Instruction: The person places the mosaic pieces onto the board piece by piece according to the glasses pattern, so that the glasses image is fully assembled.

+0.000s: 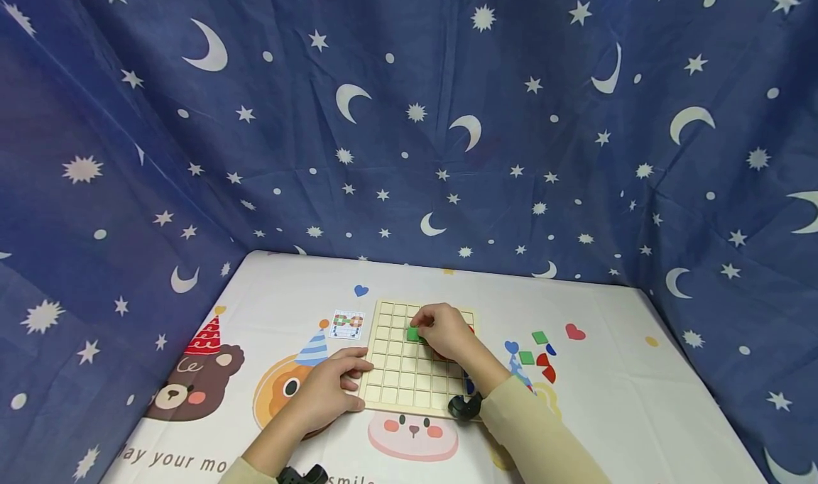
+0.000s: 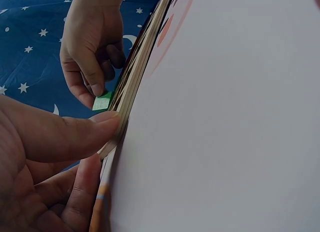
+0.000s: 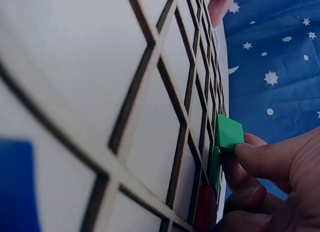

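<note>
A pale wooden grid board (image 1: 390,380) lies flat on the table. My right hand (image 1: 445,333) is over its upper middle, pinching a green square tile (image 3: 230,132) between thumb and fingers. The tile stands tilted against the grid. Beside it in the right wrist view, another green piece (image 3: 215,168) and a red piece (image 3: 204,207) sit in the board. A blue piece (image 3: 17,187) shows near its right side. My left hand (image 1: 329,388) holds the board's lower left corner, thumb (image 2: 102,124) pressed on the edge. My right forearm hides part of the board.
A small printed pattern card (image 1: 347,324) lies left of the board. To the right are loose pieces: green tiles (image 1: 527,358), red quarter-rounds (image 1: 548,374) and a blue piece (image 1: 551,350). A blue star-and-moon curtain (image 1: 409,136) surrounds the cartoon-printed tablecloth (image 1: 613,399).
</note>
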Motion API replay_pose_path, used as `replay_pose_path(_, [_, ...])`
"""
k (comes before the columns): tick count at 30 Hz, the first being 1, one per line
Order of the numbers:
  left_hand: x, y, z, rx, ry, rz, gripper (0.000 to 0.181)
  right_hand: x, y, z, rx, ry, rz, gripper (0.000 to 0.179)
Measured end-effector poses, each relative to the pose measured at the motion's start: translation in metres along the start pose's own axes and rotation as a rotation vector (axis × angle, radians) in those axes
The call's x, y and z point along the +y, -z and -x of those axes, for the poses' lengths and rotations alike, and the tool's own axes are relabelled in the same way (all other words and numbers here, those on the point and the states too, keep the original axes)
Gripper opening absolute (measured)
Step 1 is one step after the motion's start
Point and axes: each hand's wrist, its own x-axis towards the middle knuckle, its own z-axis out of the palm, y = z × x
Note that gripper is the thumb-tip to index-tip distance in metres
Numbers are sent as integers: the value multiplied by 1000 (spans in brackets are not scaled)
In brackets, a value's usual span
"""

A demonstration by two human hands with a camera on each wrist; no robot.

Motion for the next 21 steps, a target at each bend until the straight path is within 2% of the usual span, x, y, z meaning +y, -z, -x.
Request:
replay_pose_path(9, [0,0,0,3,3,8,59,-1,-4,-3,-17,-10,26,10])
replay_pose_path(15, [0,0,0,4,5,-3,60,0,-6,-3,-25,-36,47,17])
replay_pose_path(21, [-2,0,-1,1,5,-10,60,1,-7,-3,-26,-27,74,18])
